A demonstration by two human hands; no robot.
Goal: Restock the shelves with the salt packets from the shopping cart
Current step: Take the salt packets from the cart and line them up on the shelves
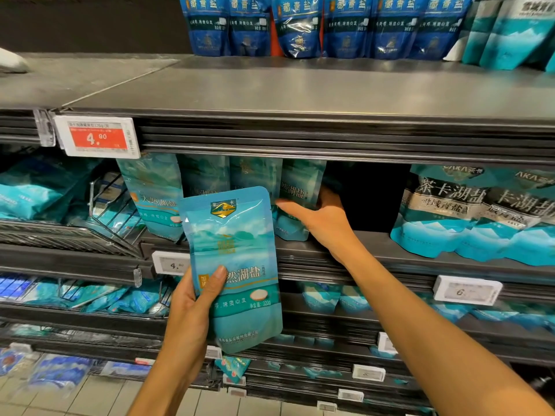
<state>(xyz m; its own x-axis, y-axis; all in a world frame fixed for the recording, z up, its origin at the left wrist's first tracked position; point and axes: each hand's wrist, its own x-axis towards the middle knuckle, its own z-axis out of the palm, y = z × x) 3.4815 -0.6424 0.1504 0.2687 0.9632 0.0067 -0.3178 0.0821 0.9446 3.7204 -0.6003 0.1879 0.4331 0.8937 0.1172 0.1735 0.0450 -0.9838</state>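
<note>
Left hand [192, 298] holds one teal salt packet [232, 265] upright in front of the shelving, thumb across the printed front near the lower half, other fingers hidden behind the pouch. Packet's long axis runs vertical, top edge tilted slightly left; bottom hangs below the shelf edge.

Right hand [319, 219] reaches onto the middle shelf [375, 244]. Thumb and fingers wrap the side of the rightmost packet in the row of matching packets [295, 199] standing there; looks like a steadying or straightening grip, though the fingertips behind the pouch are not visible.

Key relation: a dark gap [366, 196] sits immediately right of that row, between it and the grey-labelled packets [444, 211] further right. The gap lies up and to the right of the held packet, behind the right hand. Right hand is nearer the gap; left hand carries the stock.

Judgement: next placement probably goes into this gap or in front of the row. Held packet already stands in the same orientation as the shelved ones, so mostly a translation up-right and back. Right forearm crosses the direct path and may need to clear first.

Shopping cart not in view. Red price tag [97, 136] on the shelf edge above, blue packets [297, 25] on the top shelf
</note>
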